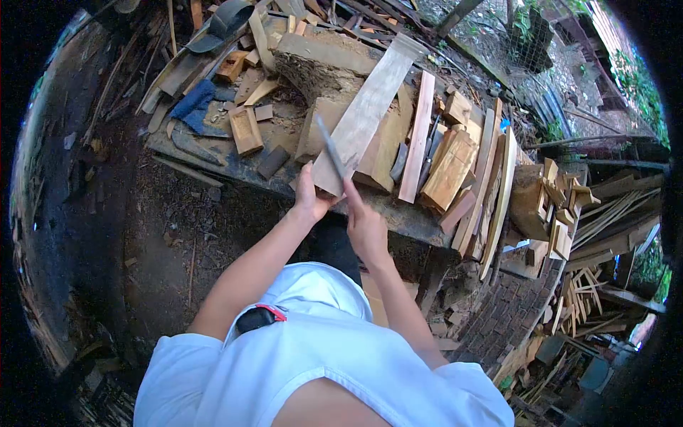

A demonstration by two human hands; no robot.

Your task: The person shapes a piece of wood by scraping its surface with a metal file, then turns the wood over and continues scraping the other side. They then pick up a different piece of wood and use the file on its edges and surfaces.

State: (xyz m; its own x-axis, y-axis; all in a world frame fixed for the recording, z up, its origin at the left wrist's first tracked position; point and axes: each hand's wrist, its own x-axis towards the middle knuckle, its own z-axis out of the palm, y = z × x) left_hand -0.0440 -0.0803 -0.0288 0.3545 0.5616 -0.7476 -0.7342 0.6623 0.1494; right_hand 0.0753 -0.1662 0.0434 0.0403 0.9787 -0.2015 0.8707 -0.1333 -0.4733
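My left hand (pixel 310 197) is closed around the near end of a long pale wooden board (pixel 376 99). The board slants away from me over the workbench, its far end at the top. In my right hand (pixel 367 226) is a slim grey metal blade (pixel 330 146), gripped near its lower end, with the index finger stretched along it. The blade lies across the near part of the board in this view, its tip pointing up and left. Its handle is hidden by my fingers. Beneath the board is a thick wood block (pixel 380 160) on the workbench (pixel 235 173).
A hollowed wooden block (pixel 246 131) and a blue cloth (pixel 193 99) lie on the left of the bench. To the right are a reddish strip (pixel 418 135), a chunky yellowish block (pixel 451 165) and several long slats (pixel 499 206). Wood scraps and chips cover the ground.
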